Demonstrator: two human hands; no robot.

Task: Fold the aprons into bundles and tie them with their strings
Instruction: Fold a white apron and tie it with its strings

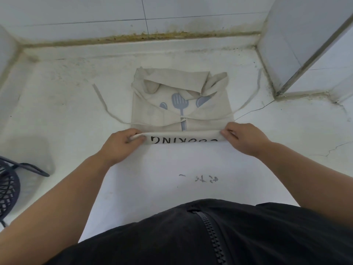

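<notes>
A beige apron (152,111) with grey-blue utensil prints lies folded into a rough square on the white counter (191,163). Its near edge is rolled into a narrow band showing upside-down black letters. My left hand (122,144) pinches the left end of that rolled band, thumb and fingers curled around it. At the right end, my right hand (242,138) grips the band the same way. One apron string (103,104) trails out to the left and another string (250,98) curves out to the right.
A tiled wall (172,12) with a stained seam runs along the back of the counter. A white pillar (305,44) stands at the right rear. A dark wire basket (7,188) sits at the left edge. Grey scribbles (206,178) mark the counter near me.
</notes>
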